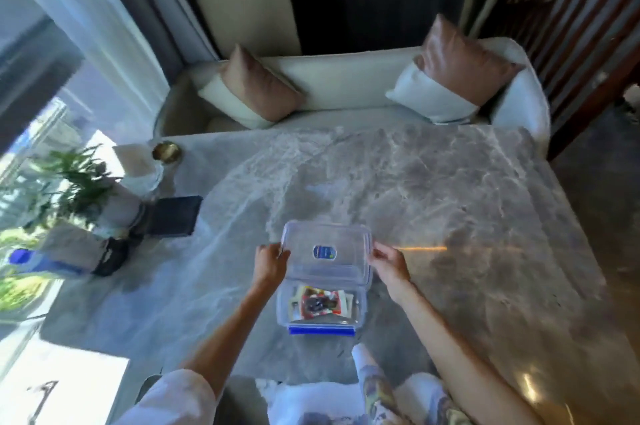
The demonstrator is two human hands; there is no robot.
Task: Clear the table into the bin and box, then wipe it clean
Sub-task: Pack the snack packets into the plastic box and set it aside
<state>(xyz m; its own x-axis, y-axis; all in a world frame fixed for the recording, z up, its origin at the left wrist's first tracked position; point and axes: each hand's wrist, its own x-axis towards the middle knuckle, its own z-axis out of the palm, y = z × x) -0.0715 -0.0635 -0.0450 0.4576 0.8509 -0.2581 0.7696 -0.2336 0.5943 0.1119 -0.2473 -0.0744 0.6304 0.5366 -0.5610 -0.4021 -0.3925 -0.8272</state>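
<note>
A clear plastic box (360,303) with a blue clip stands on the grey marble table (467,203), near its front edge. Inside lie snack packets (320,301), one red and white. Its clear lid (325,237), with a blue oval sticker, is held tilted over the far half of the box. My left hand (270,260) grips the lid's left edge. My right hand (386,263) grips its right edge.
At the table's left edge stand a potted plant (74,178), a white tissue box (136,165), a brass bowl (167,151), a dark tablet-like slab (173,215) and a blue-capped bottle (38,263). A white sofa with cushions (346,85) lies beyond the table.
</note>
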